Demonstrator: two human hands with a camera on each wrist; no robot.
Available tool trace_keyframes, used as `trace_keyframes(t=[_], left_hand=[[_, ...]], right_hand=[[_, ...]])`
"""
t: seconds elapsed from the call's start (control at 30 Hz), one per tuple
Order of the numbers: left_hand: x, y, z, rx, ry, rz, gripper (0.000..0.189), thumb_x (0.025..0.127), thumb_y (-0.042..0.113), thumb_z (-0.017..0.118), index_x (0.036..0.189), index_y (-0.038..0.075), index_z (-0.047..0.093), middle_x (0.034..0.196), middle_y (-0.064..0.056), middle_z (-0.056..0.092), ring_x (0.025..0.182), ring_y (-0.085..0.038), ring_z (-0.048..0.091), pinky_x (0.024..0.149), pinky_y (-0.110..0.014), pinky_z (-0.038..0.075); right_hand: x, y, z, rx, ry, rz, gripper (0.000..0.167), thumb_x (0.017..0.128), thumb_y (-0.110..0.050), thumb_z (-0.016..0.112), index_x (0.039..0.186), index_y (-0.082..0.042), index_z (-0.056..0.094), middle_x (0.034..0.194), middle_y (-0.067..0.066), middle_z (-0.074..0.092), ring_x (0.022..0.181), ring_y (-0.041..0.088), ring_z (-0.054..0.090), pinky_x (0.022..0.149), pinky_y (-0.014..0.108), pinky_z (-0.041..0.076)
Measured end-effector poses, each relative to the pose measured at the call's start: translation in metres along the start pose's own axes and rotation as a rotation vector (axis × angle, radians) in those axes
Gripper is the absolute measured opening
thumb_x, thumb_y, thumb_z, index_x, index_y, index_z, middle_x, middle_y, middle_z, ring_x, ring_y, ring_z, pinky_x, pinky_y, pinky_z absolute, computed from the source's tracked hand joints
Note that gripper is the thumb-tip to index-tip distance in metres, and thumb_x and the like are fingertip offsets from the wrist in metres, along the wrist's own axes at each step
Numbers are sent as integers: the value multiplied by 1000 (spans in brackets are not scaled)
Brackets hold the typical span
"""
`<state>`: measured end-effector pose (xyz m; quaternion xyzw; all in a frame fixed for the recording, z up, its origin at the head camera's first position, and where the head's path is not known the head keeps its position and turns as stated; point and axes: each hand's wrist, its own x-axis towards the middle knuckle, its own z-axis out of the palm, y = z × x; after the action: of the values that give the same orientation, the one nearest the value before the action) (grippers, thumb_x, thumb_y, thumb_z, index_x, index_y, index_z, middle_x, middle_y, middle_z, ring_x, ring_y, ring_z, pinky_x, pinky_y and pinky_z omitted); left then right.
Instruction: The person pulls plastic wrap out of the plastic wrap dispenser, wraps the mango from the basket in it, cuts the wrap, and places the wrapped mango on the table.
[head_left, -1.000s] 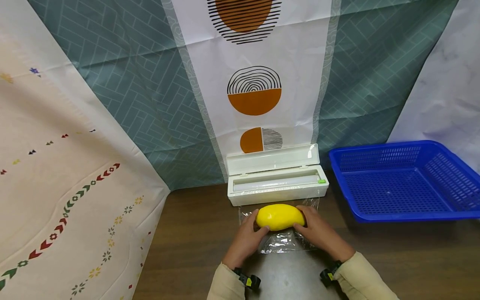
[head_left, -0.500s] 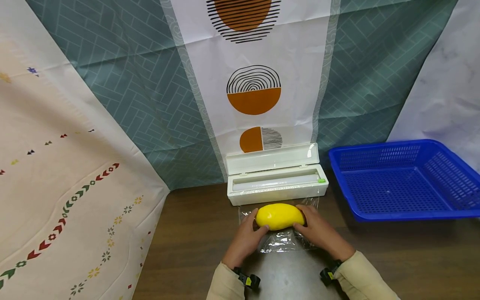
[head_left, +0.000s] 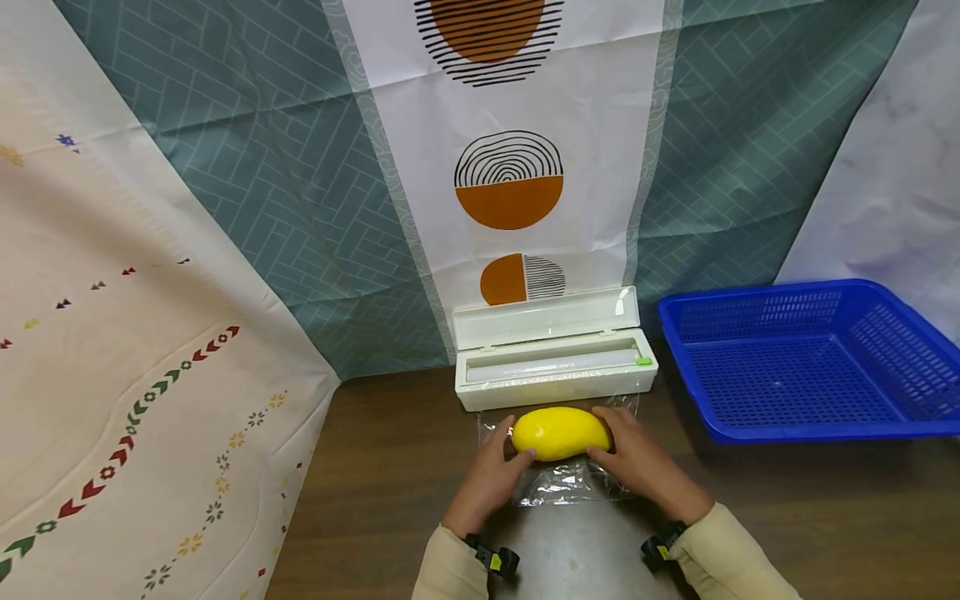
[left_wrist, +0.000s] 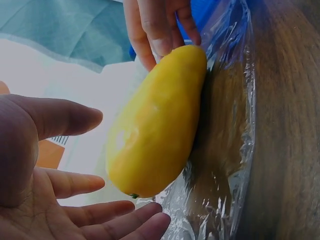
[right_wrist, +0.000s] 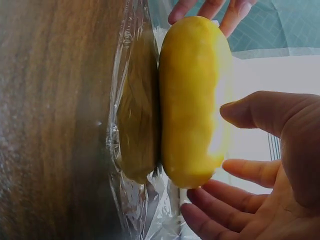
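Note:
A glossy yellow papaya [head_left: 561, 433] lies lengthwise on a sheet of clear plastic wrap [head_left: 573, 486] in the head view. My left hand [head_left: 487, 479] is at its left end; in the left wrist view the thumb and fingers [left_wrist: 82, 120] are spread, with a gap between thumb and fruit. At the other end is my right hand [head_left: 645, 467], its extended fingers [right_wrist: 235, 200] around the tip and its thumb along the side. The fruit's underside is hidden. Just behind stands a white wrap dispenser [head_left: 555, 390], lid raised, a roll inside.
A blue plastic basket [head_left: 697, 400] stands at the right on the brown wooden table [head_left: 382, 467]. Below the wrap is a grey shiny patch [head_left: 577, 550] on the surface. Patterned cloths [head_left: 337, 208] hang behind and at the left.
My left hand has drawn slightly left, so a small gap shows by the papaya's left end. The papaya, my right hand and the dispenser stay practically where they were.

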<state>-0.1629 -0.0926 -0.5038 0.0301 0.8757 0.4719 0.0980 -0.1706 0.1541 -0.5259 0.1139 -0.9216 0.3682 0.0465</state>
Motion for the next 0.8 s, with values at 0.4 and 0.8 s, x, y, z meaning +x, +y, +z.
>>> trace_keyframes(t=[0.4, 0.8], left_hand=[[3, 2, -8, -34, 45, -15, 61, 95, 34, 67, 147, 9, 46, 142, -19, 50, 111, -25, 62, 90, -45, 54], [-3, -1, -13, 21, -20, 142, 24, 93, 23, 70, 107, 4, 64, 96, -3, 64, 85, -10, 58, 75, -23, 49]], right_hand=[[2, -13, -9, 31, 114, -41, 51, 89, -12, 75, 136, -3, 56, 147, 25, 41, 132, 48, 45, 102, 62, 46], [-4, -19, -9, -16, 199, -158, 38, 83, -9, 80, 118, -6, 67, 121, 11, 57, 110, 28, 58, 90, 48, 52]])
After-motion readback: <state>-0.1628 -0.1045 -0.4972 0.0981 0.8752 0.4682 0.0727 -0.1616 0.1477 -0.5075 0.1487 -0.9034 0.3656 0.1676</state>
